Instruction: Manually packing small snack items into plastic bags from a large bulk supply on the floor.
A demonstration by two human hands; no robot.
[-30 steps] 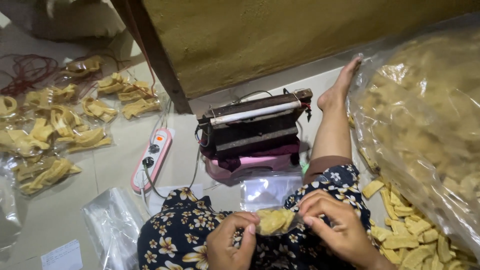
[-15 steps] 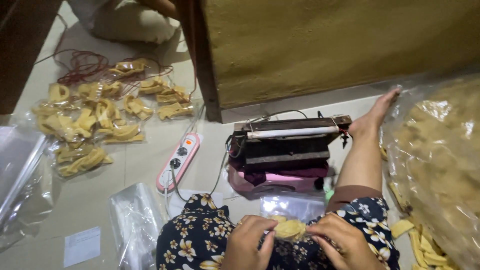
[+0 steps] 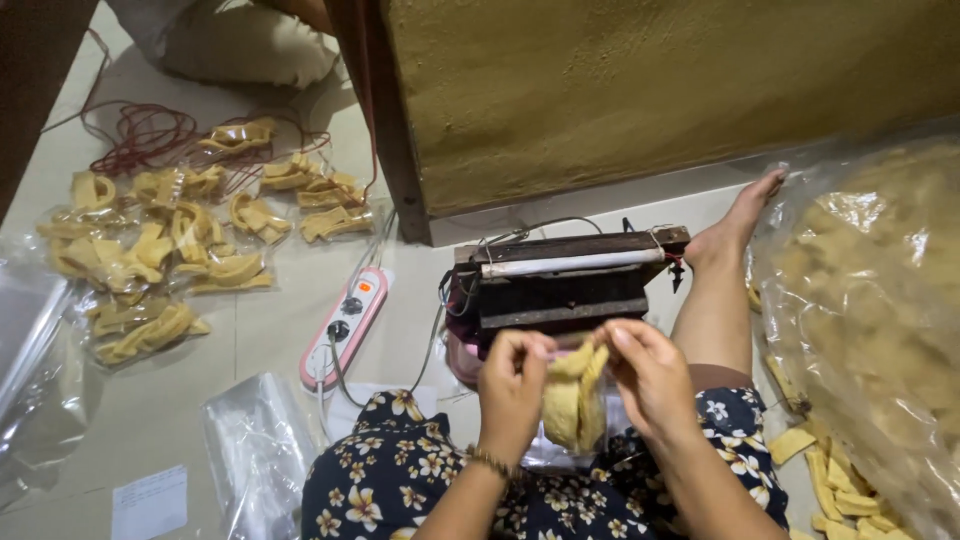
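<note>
My left hand (image 3: 512, 385) and my right hand (image 3: 650, 375) together pinch the top of a small clear bag of yellow chips (image 3: 573, 405), held upright over my lap. Directly behind the bag stands a dark heat sealer (image 3: 565, 285) with a white bar along its top, resting on a pink base. My bare right leg stretches past the sealer toward the wall.
Several filled chip bags (image 3: 165, 255) lie on the tiled floor at left, beside a red cable coil (image 3: 145, 135). A pink-and-white power strip (image 3: 347, 325) lies left of the sealer. Empty clear bags (image 3: 258, 450) sit near my knee. A big sack of chips (image 3: 870, 320) stands at right.
Both hands have lifted the small bag from my lap up to just in front of the sealer. The camera has swung left and tilted, showing more of the floor.
</note>
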